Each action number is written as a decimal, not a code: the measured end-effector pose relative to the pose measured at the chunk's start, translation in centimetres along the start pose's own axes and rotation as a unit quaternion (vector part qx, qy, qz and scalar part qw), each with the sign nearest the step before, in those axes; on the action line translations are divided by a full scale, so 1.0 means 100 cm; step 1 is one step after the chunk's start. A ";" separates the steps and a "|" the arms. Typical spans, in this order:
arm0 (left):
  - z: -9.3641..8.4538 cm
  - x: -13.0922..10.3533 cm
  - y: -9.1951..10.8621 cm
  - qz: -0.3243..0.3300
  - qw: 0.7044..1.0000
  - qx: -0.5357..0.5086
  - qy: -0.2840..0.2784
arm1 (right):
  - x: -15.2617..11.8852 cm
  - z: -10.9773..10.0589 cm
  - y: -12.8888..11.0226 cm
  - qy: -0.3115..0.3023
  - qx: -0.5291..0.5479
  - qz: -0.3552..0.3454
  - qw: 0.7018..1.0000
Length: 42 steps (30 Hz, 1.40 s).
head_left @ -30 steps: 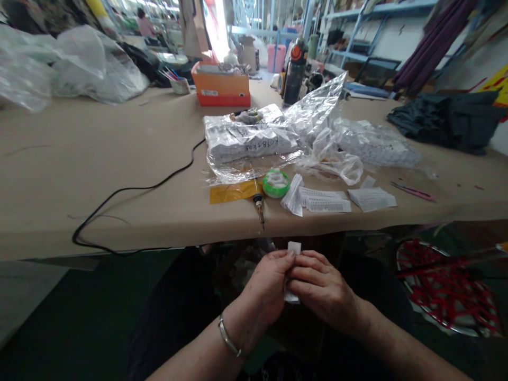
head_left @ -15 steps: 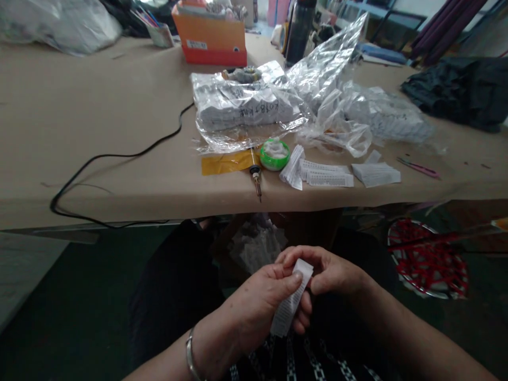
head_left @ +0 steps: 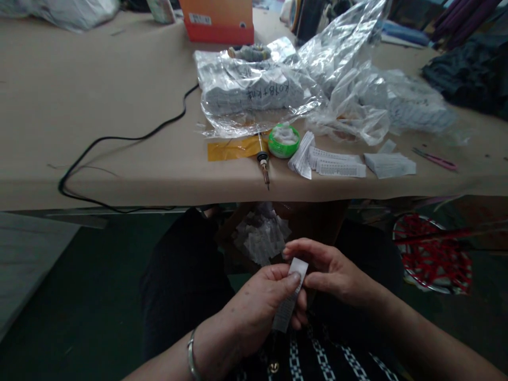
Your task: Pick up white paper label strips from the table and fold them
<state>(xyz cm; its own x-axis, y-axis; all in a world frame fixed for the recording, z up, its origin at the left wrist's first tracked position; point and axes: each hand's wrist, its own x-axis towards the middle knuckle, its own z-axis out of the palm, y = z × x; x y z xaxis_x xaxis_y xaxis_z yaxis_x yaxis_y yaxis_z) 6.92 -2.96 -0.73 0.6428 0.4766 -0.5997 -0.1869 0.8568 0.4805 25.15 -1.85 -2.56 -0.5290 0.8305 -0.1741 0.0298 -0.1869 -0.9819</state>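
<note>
My left hand (head_left: pixel 260 304) is closed on a narrow strip of printed white labels (head_left: pixel 286 309), with the thumb pressed flat on the upper part. Beside the top end of the labels is my right hand (head_left: pixel 337 272), its thumb and fingers curved and apart, with nothing visible between them. Beyond my hands, below the table edge, many loose white labels (head_left: pixel 264 235) lie in a pile. On the table, more printed label strips (head_left: pixel 341 165) lie in stacks near the edge, next to a fanned bundle of labels (head_left: pixel 304 156).
A soldering iron (head_left: pixel 264 165) rests on yellow tape (head_left: pixel 232 149), its tip toward the table edge and its black cord (head_left: pixel 119 138) looping left. Nearby are a green tub (head_left: pixel 283 149), pink-handled tweezers (head_left: pixel 436 159) and plastic bags (head_left: pixel 254 98). Red pieces (head_left: pixel 428 254) fill a basket at right.
My right hand has opened, its thumb and fingers moving apart at the top of the labels. My left hand still holds them. The view has tilted down and shifted slightly left.
</note>
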 end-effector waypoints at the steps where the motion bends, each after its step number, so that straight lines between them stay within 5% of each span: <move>1: 0.000 -0.002 -0.001 0.004 1.000 -0.002 0.006 | -0.004 0.003 -0.003 0.026 -0.099 -0.025 0.994; 5: 0.001 -0.007 -0.006 0.019 0.999 -0.007 0.029 | -0.013 0.014 -0.010 0.076 -0.376 -0.122 0.915; 10: 0.002 -0.009 -0.008 0.017 0.999 -0.013 0.039 | -0.014 0.022 -0.010 0.073 -0.442 -0.142 0.883; 17: 0.001 -0.011 -0.012 0.028 0.999 -0.021 0.023 | -0.017 0.022 -0.007 0.087 -0.375 -0.111 0.916; 23: 0.002 -0.009 -0.007 0.073 0.996 -0.015 0.048 | -0.002 0.024 -0.009 0.122 -0.088 0.033 0.988; 30: 0.000 -0.004 -0.002 0.134 0.986 0.014 0.102 | 0.025 0.036 -0.009 0.085 0.133 0.103 0.982; 37: -0.007 0.000 0.014 0.140 0.979 -0.082 0.120 | 0.036 0.029 -0.006 0.169 -0.028 -0.030 0.985; 42: -0.013 0.001 0.025 0.148 0.967 -0.160 0.131 | 0.026 0.028 0.001 0.117 -0.121 -0.074 0.983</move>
<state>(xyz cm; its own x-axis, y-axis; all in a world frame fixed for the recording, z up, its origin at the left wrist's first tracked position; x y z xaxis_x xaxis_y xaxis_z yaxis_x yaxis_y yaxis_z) 5.52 -0.51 -0.43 0.3227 0.7082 -0.6280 -0.5816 0.6718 0.4587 21.44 -1.20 -2.90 -0.3349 0.9422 -0.0118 0.1824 0.0525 -0.9818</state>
